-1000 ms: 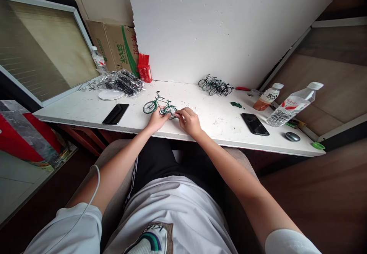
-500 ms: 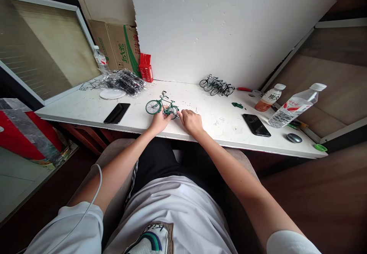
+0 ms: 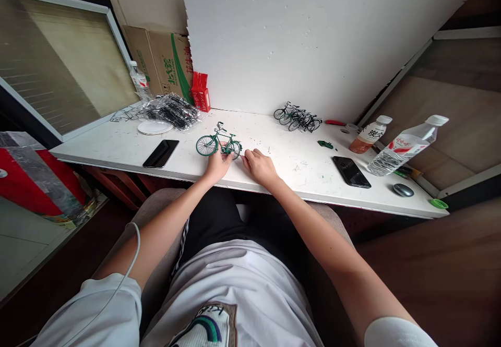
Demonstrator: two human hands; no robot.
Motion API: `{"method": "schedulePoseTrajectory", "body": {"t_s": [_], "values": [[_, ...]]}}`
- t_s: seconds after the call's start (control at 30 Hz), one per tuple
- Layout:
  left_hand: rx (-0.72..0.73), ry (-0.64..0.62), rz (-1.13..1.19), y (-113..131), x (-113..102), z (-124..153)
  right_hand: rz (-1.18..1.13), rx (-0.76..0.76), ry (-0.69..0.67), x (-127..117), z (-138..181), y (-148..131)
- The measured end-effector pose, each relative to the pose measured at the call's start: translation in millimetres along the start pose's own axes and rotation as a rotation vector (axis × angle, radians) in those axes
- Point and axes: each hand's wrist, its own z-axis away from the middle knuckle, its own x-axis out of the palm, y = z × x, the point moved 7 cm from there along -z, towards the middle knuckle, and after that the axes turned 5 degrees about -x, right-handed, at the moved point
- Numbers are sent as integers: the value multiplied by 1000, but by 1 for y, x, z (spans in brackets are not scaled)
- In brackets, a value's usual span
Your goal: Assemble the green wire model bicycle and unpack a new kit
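A green toy bicycle [image 3: 207, 145] stands upright near the front edge of the white table, its handlebar toward the left. My left hand [image 3: 219, 167] grips it low around the frame and pedals, thumb in front and fingers partly hidden behind. Just right of the rear wheel is my right hand [image 3: 260, 165], its fingers curled together with the tips close to the wheel. Whether anything small sits in those fingertips is too fine to make out.
Several small bicycles [image 3: 297, 116] stand bunched at the back. Plastic-wrapped black parts [image 3: 172, 112] lie back left, beside a white lid [image 3: 154, 128]. A phone [image 3: 161, 154] lies left, another phone [image 3: 351, 171] right. Two bottles [image 3: 405, 146] [image 3: 370, 135] and a mouse [image 3: 403, 190] are far right.
My left hand has tilted and shifted the bicycle slightly left. My right hand's fingertips have come away a little from the rear wheel.
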Motion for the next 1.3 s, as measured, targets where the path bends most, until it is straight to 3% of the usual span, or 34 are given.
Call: {"method": "schedulePoseTrajectory", "body": {"t_s": [0.23, 0.43, 0.6, 0.9, 1.1, 1.3], "values": [[44, -13, -49, 9, 3, 6, 39, 115, -83, -1, 0, 4], [29, -8, -33, 6, 1, 4, -77, 83, -52, -6, 1, 0], [24, 7, -19, 6, 1, 4, -5, 65, -88, -2, 1, 1], [155, -22, -112, 10, 6, 7, 114, 243, -252, -5, 1, -1], [164, -21, -113, 6, 4, 3, 55, 162, -215, -12, 1, -10], [159, 20, -106, 1, -1, -2, 4, 104, -244, -5, 1, -9]]}}
